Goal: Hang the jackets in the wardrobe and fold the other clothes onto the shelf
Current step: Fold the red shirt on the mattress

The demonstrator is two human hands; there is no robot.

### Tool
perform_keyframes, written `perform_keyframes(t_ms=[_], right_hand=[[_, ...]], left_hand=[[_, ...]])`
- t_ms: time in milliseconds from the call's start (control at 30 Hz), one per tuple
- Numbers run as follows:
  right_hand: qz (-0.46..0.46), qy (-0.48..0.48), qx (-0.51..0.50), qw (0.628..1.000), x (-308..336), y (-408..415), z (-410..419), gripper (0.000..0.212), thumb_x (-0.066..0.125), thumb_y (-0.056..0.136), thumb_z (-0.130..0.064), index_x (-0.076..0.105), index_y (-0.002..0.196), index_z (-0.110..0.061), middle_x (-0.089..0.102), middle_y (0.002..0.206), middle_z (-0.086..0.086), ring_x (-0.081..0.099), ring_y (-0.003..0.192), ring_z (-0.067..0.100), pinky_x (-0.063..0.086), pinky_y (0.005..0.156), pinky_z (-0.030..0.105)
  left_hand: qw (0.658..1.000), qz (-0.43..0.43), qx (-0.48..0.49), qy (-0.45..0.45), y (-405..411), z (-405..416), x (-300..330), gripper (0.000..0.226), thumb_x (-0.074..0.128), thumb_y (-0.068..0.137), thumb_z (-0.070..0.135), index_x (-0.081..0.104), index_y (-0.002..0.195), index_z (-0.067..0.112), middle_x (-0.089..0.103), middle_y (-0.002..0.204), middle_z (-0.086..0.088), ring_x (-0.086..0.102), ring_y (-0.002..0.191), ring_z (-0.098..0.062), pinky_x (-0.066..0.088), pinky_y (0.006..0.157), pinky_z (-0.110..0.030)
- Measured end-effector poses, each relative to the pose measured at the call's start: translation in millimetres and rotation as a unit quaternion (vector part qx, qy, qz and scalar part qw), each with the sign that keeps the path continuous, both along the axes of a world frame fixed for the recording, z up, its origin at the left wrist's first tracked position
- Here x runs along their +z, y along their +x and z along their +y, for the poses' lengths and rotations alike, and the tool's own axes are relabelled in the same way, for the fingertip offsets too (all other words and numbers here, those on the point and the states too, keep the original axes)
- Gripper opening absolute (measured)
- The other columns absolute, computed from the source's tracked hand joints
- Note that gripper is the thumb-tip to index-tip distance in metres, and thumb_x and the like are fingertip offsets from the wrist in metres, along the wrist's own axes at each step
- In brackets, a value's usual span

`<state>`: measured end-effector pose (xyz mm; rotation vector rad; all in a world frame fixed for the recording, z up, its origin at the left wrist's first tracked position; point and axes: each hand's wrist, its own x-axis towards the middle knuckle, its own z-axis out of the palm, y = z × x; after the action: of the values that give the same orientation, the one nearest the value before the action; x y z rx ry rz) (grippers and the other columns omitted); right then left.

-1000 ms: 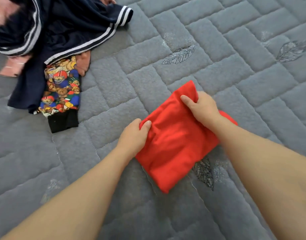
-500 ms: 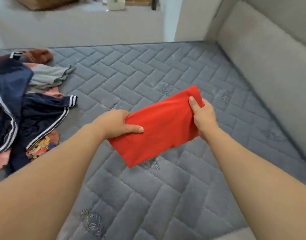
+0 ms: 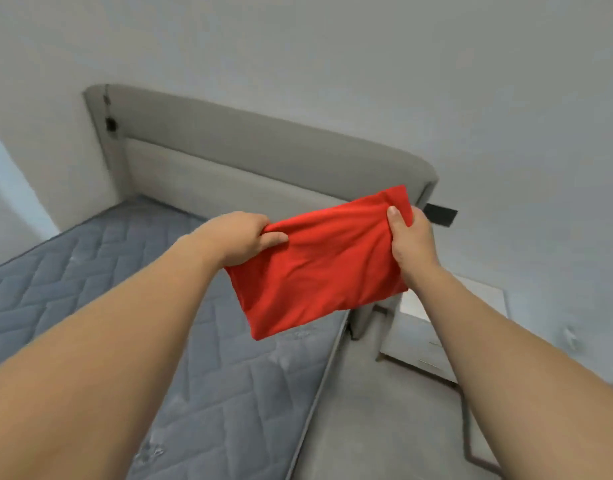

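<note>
A folded red garment [image 3: 325, 261] hangs in mid-air at the centre of the frame, above the edge of a grey quilted mattress [image 3: 90, 271]. Its long axis slants from lower left to upper right. The left hand [image 3: 239, 237] pinches its left edge; the right hand [image 3: 410, 244] grips the upper right end, fingers curled around the cloth. Both forearms stretch forward, equally close. No shelf is visible.

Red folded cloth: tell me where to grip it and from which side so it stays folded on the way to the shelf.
Grip the red folded cloth at its two short ends, one hand from each side, as the left hand and right hand do now. Thumbs lie on top with fingers curled around the edge. It is a soft, flat bundle that sags in the middle, so end grips likely keep the layers together.
</note>
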<state>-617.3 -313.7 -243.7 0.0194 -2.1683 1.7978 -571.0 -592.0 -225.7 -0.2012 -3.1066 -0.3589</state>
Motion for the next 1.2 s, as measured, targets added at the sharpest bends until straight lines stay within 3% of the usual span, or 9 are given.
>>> perform_keyframes(t_ms=[200,300,467,667,767,867,1000,1100,1200], right_hand=[[0.034,0.005,-0.150,0.988,66.3,37.1,208.8,0.007,0.052,0.100,-0.019,0.059,0.102,-0.021,0.063,0.097,-0.005,0.061,0.095,0.017,0.047,0.085,0.028],[0.043,0.009,-0.206,0.978,93.2,66.0,305.3,0.012,0.048,0.100,-0.015,0.057,0.106,-0.020,0.063,0.101,-0.005,0.061,0.097,0.016,0.048,0.092,0.032],[0.059,0.066,-0.332,0.939,128.0,112.7,432.5,0.026,0.042,0.101,-0.017,0.052,0.125,-0.013,0.061,0.119,0.002,0.058,0.111,0.024,0.045,0.096,0.034],[0.096,0.205,-0.571,0.789,149.3,167.8,538.0,0.027,0.039,0.103,-0.024,0.047,0.129,-0.023,0.064,0.121,0.004,0.060,0.105,0.031,0.037,0.076,0.032],[0.107,0.220,-0.643,0.726,164.4,191.7,584.5,0.029,0.037,0.103,-0.023,0.045,0.131,-0.025,0.063,0.124,0.006,0.059,0.107,0.032,0.042,0.079,0.038],[0.092,0.228,-0.695,0.676,177.3,217.6,623.7,0.023,0.033,0.104,-0.026,0.044,0.124,-0.027,0.063,0.115,0.001,0.060,0.097,0.029,0.045,0.075,0.040],[0.064,0.234,-0.759,0.604,197.1,263.5,666.9,0.018,0.032,0.104,-0.028,0.044,0.118,-0.027,0.062,0.106,0.000,0.059,0.090,0.028,0.038,0.070,0.037],[0.033,0.232,-0.804,0.546,210.9,302.2,697.0,0.017,0.033,0.103,-0.027,0.044,0.115,-0.026,0.063,0.106,0.006,0.058,0.090,0.032,0.036,0.070,0.037],[0.011,0.239,-0.830,0.504,219.2,345.7,727.4,0.016,0.033,0.103,-0.027,0.043,0.114,-0.023,0.057,0.094,0.002,0.050,0.082,0.028,0.033,0.069,0.038]], left_hand=[[0.987,0.037,-0.154,-0.036,-61.0,209.8,70.0,0.020,0.041,0.103,0.039,0.048,0.103,0.020,0.062,0.125,-0.014,0.058,0.114,-0.033,0.042,0.084,-0.036],[0.978,0.061,-0.191,-0.052,-75.6,318.2,100.0,0.005,0.042,0.100,0.024,0.047,0.100,0.023,0.062,0.120,-0.010,0.058,0.106,-0.032,0.042,0.082,-0.036],[0.964,0.126,-0.229,-0.037,-76.6,486.0,140.4,0.018,0.040,0.087,0.010,0.045,0.099,0.023,0.056,0.099,-0.004,0.050,0.087,-0.028,0.041,0.076,-0.036],[0.924,0.175,-0.332,0.078,-66.2,653.6,175.5,0.018,0.040,0.082,0.007,0.047,0.091,0.021,0.052,0.083,-0.002,0.053,0.084,-0.030,0.039,0.069,-0.036],[0.878,0.239,-0.386,0.151,-54.8,721.9,191.5,0.014,0.039,0.087,0.015,0.052,0.085,0.017,0.050,0.077,-0.001,0.050,0.078,-0.030,0.036,0.067,-0.035],[0.826,0.316,-0.437,0.165,-44.6,782.6,207.8,0.028,0.036,0.092,0.029,0.049,0.072,0.015,0.055,0.074,-0.007,0.049,0.072,-0.032,0.034,0.063,-0.034],[0.753,0.369,-0.518,0.168,-19.1,866.5,229.3,0.033,0.038,0.091,0.036,0.052,0.072,0.014,0.067,0.089,-0.021,0.062,0.083,-0.039,0.036,0.065,-0.035],[0.734,0.351,-0.550,0.187,15.5,922.9,234.0,0.038,0.038,0.090,0.038,0.063,0.081,0.012,0.069,0.094,-0.021,0.065,0.089,-0.039,0.035,0.065,-0.035],[0.720,0.310,-0.580,0.222,54.9,977.3,240.2,0.033,0.038,0.090,0.038,0.054,0.072,0.016,0.069,0.093,-0.018,0.063,0.087,-0.037,0.033,0.065,-0.034]])
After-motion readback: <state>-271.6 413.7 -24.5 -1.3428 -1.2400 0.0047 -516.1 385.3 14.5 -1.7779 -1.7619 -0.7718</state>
